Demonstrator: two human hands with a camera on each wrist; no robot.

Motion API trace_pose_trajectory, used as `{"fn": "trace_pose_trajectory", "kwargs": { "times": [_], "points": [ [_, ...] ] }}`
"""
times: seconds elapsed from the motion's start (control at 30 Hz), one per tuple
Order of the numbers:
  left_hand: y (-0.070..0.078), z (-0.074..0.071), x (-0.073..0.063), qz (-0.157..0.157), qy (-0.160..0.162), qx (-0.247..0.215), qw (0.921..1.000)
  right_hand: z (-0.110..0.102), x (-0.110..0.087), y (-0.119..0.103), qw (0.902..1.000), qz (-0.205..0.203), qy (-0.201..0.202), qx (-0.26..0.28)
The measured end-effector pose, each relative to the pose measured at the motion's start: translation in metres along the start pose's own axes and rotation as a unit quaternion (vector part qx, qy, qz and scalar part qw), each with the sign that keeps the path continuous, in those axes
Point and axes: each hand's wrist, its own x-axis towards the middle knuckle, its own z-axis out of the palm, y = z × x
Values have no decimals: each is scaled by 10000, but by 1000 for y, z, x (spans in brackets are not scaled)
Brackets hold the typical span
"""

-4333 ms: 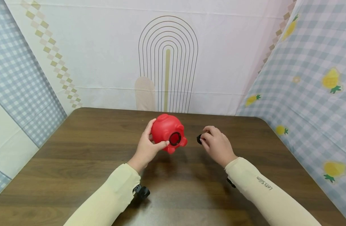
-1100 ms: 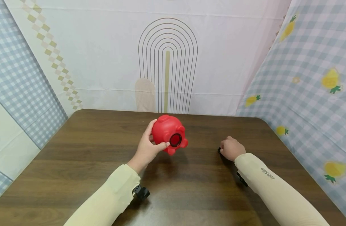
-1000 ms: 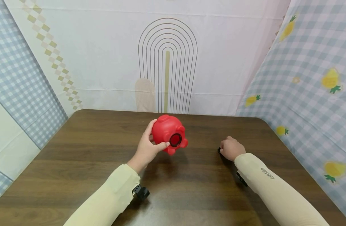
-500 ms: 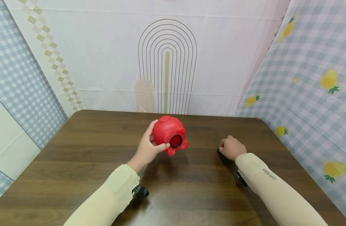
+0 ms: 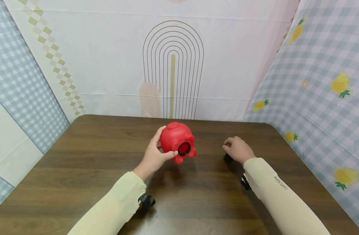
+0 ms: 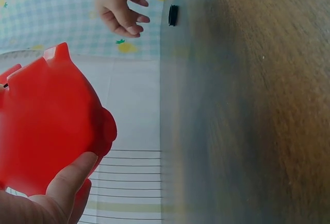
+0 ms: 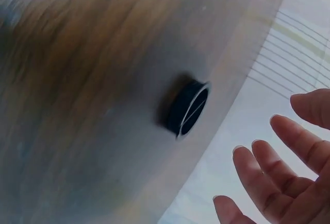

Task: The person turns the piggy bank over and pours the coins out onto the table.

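A red piggy bank (image 5: 175, 135) is held off the table by my left hand (image 5: 153, 158), thumb on its underside near a round hole with a black rim. It is tipped so the stubby feet and hole face toward the right and the camera. In the left wrist view, its smooth red body (image 6: 49, 126) fills the left side. My right hand (image 5: 239, 149) hovers above a black round stopper (image 5: 228, 158) on the table, apart from it. The right wrist view shows the stopper (image 7: 186, 109) lying on the wood and the fingers (image 7: 258, 183) loosely spread, holding nothing.
The brown wooden table (image 5: 109, 195) spans the lower view. A white patterned cloth (image 5: 109, 65) hangs behind its far edge, and a blue checked cloth with pineapples (image 5: 317, 107) hangs at the right. Dark cameras are strapped to both wrists.
Earlier, the right hand held the black stopper in the air, then lowered it to the table at the right. Now it has let go and lifted slightly. The piggy bank shifted slightly right.
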Motion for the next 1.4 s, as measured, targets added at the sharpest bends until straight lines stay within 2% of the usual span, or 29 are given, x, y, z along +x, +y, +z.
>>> {"fn": "trace_pose_trajectory", "kwargs": {
  "times": [0.2,0.6,0.8,1.07,1.2,1.4],
  "points": [
    [1,2,-1,47,-7,-40,10000,2,0,-7,9992,-104,57,372],
    [3,5,-2,305,-94,342,9989,8,2,-28,9948,-303,457,860],
    [3,5,-3,365,-92,485,9981,8,1,-44,9922,-310,436,1126],
    [4,3,-4,529,-118,485,9974,9,2,-60,9877,-212,244,1530],
    [3,3,-5,537,-165,431,9975,8,0,-69,9819,-52,22,1891],
    [0,4,-6,643,-191,492,9965,5,0,-79,9721,-98,-321,2320]
  ]
}}
